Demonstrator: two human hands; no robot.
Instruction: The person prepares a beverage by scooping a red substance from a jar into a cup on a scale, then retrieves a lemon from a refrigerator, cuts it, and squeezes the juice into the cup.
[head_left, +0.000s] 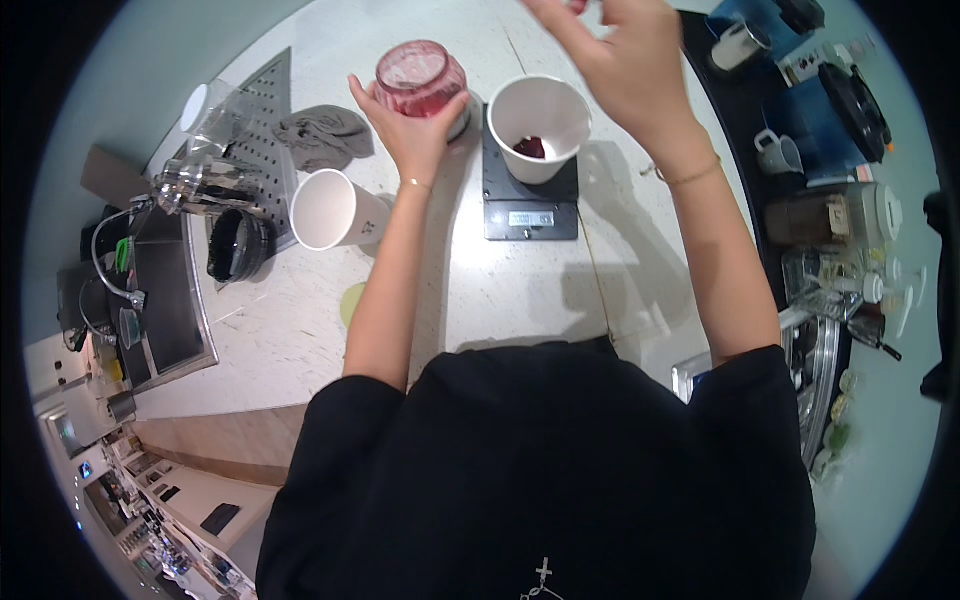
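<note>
My left hand (420, 131) is wrapped around a glass jar (424, 79) with red contents and red smears on its walls. A white paper cup (540, 120) stands on a black digital scale (531, 221), with a dark red substance at its bottom. My right hand (634, 60) is raised at the top edge, right of the cup; its fingertips are partly cut off, and a small bit of red shows beside them, so its grip is unclear. Left of my left forearm, a second white paper cup (326, 210) is on the white counter (517, 300).
A grey cloth (322, 135) lies by a perforated metal drainboard (274, 112). Beyond are a metal pitcher (202, 184), a black ribbed bowl (238, 246) and a sink (169, 300) with a faucet. Blue pitchers (817, 124) and containers (832, 216) line the right side.
</note>
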